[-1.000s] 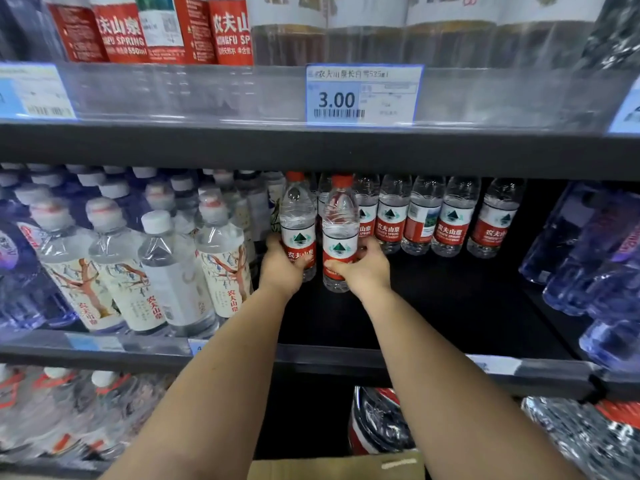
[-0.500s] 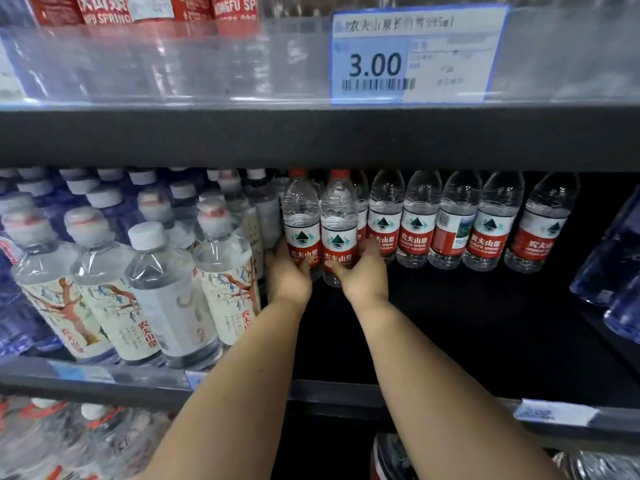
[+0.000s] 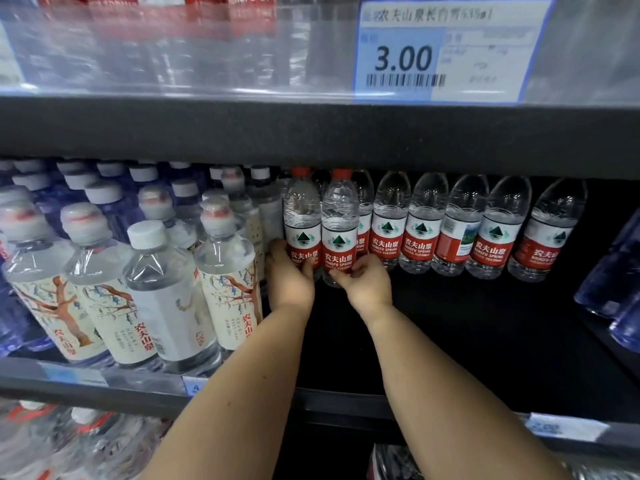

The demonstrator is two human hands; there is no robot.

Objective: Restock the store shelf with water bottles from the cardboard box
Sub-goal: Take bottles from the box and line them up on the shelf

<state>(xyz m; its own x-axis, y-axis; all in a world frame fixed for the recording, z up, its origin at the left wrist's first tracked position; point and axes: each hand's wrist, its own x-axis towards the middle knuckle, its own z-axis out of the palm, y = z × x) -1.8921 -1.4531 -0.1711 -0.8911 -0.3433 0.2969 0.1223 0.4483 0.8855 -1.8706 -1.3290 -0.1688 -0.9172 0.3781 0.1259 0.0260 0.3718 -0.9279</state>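
Two clear water bottles with red caps and red labels stand upright deep on the black shelf (image 3: 485, 358). My left hand (image 3: 289, 278) grips the base of the left bottle (image 3: 302, 216). My right hand (image 3: 365, 284) grips the base of the right bottle (image 3: 339, 223). Both bottles touch each other and sit just in front of a back row of red-label bottles (image 3: 420, 223) that runs to the right. The cardboard box is out of view.
White-capped bottles with tree-pattern labels (image 3: 166, 292) crowd the shelf's left side, close to my left forearm. Dark blue bottles (image 3: 616, 282) lie at the right edge. The upper shelf's black front edge (image 3: 311, 133) hangs low, with a 3.00 price tag (image 3: 446, 50).
Both hands have pushed the two bottles farther back on the shelf, up against the back row. The camera has moved closer to the shelf, and the box has dropped out of view.
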